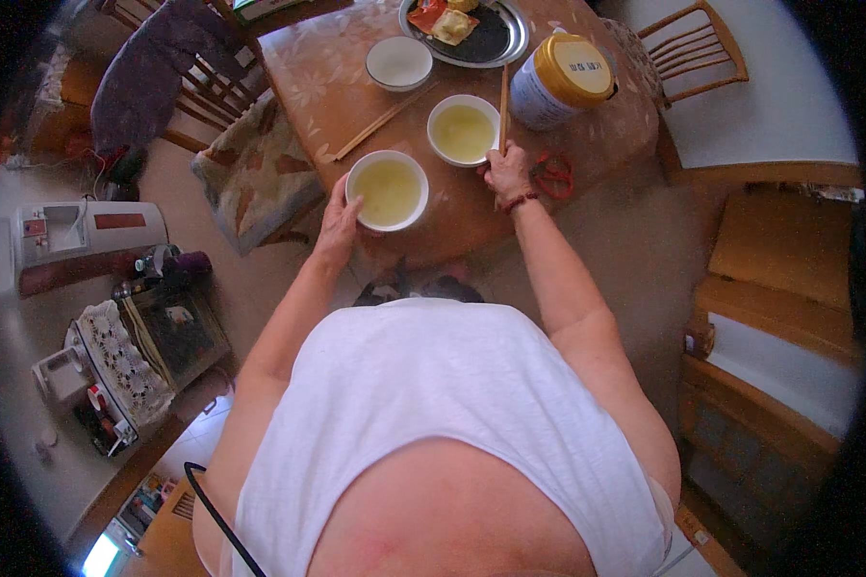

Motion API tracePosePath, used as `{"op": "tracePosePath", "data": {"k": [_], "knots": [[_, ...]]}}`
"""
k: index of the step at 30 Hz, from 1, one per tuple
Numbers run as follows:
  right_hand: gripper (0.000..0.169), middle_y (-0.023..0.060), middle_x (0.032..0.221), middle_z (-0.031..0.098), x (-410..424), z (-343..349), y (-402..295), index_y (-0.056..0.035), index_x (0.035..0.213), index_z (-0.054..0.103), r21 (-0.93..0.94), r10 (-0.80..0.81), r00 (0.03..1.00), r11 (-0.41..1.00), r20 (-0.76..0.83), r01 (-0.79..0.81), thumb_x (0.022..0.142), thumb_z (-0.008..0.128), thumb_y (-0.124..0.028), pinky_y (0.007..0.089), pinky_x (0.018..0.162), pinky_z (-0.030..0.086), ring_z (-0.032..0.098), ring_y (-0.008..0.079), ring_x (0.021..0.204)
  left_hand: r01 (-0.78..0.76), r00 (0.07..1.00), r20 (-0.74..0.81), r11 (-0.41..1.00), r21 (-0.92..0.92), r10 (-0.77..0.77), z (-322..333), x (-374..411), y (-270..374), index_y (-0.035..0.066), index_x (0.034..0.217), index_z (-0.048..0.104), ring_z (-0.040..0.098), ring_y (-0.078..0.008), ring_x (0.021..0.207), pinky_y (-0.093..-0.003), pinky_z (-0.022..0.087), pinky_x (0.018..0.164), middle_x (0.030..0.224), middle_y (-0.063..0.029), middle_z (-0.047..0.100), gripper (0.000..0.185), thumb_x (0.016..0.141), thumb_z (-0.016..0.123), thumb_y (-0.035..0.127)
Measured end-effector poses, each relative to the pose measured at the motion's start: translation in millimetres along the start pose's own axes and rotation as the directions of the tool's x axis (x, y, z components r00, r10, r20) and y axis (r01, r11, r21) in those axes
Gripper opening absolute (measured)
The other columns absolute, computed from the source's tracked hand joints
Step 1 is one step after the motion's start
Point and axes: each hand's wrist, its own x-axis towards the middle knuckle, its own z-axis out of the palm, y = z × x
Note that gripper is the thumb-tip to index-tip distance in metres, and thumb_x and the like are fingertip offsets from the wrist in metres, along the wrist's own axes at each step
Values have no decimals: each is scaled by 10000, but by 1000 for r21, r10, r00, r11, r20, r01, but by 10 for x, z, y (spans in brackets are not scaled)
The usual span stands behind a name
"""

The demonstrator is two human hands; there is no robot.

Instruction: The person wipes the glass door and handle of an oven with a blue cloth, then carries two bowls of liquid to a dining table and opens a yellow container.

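Observation:
My left hand (340,223) grips the left side of a white bowl (386,191) of pale yellow-green liquid near the table's front edge, thumb over the rim. A pair of wooden chopsticks (504,101) is in my right hand (509,172), pointing away from me. That hand's fingertips reach the lower right rim of a second white bowl (464,130), which holds similar liquid. Behind these stands a third white bowl (399,63) with no liquid visible. Another pair of chopsticks (379,124) lies on the table to its lower left.
Red-handled scissors (553,175) lie right of my right hand on the wooden table (584,162). Behind them stands a large can with a yellow lid (579,68). A metal tray (517,36) at the back holds food packets. A cushioned chair (260,162) stands at the left.

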Motion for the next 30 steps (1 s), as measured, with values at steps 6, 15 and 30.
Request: {"op": "tracePosePath", "data": {"k": [6,15,30], "knots": [[201,123,769,643,221,129,432,34,968,582,-126,-224,975,967,9,224,841,570,-122,353,507,467,602,214,618,-64,998,2,995,72,64,21,-62,-203,110,1439,382,475,-202,1230,-341,442,995,1337,-76,498,499,954,499,89],[386,207,889,677,-69,253,-68,17,1152,550,-105,-57,991,992,121,70,856,647,-210,425,696,514,654,347,792,71,992,102,997,40,-74,326,-198,-123,66,1423,405,436,-196,1286,-331,336,1087,1373,-76,490,484,950,506,76],[428,246,1047,641,-269,-1550,412,-29,1253,472,-898,-218,952,339,215,280,876,591,-192,517,767,506,645,405,906,217,936,313,965,-148,-163,1311,-86,-111,100,1444,334,462,-253,1289,-421,413,1071,1399,-93,449,499,968,464,22]]}}
